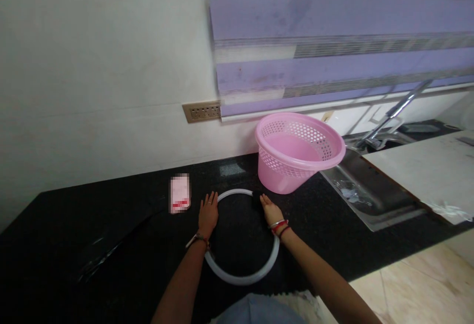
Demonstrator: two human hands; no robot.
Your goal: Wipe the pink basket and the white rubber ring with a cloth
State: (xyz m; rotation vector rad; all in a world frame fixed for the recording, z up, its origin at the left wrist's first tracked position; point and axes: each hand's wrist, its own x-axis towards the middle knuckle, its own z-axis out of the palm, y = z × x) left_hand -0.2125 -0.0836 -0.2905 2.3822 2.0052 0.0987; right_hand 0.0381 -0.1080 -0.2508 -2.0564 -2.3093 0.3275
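Note:
A white ring-shaped tube [242, 279] with a black piece [256, 198] at its upper right is in front of me, over the dark countertop [237, 235]. My left hand [209, 214] is on the ring's left side, its fingers long and pointing forward; the thumb is hidden. On the opposite side, my right hand [271, 210] has its fingers curved at the ring beside the black piece. Both hands appear to hold the ring, and parts of it are covered by them. Whether it touches the counter I cannot tell.
A pink plastic basket [285, 182] stands behind my right hand, by a steel sink [365, 203] with a tap [392, 111]. Left of the ring lies a blurred-out pink item [180, 193]. Shiny black plastic [103, 252] is farther left. A pale board [422, 166] partly covers the sink.

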